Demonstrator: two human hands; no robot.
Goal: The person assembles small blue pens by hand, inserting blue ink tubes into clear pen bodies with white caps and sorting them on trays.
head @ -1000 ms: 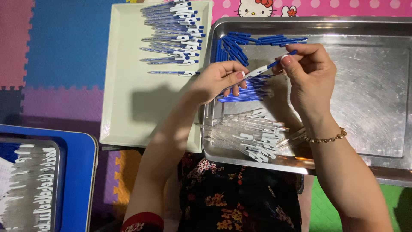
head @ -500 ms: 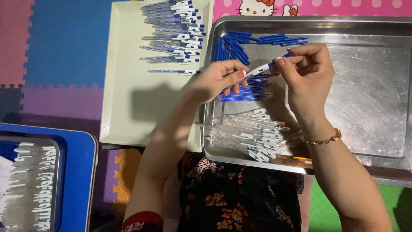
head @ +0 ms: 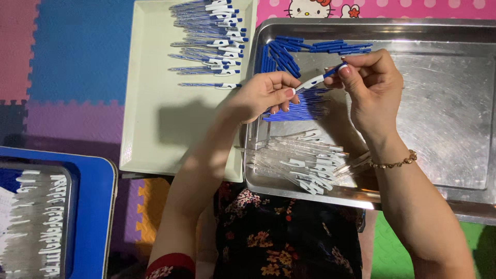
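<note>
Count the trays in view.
3: a cream tray at centre-left, a steel tray on the right, a blue tray at bottom left, partly cut off.

Both hands meet over the steel tray (head: pixel 454 129): the left hand (head: pixel 261 95) and the right hand (head: pixel 374 85) pinch 1 pen (head: pixel 316 80) between fingertips, its blue end toward the right hand. Below it in the tray lie blue refills (head: pixel 299 106), blue caps (head: pixel 294 49) at the far edge, and clear barrels (head: pixel 305 163) near the body. Left of it, a cream tray (head: pixel 155 119) holds finished pens (head: pixel 214 41) (stacked at its far end). A blue tray (head: pixel 93 206) sits at near left.
</note>
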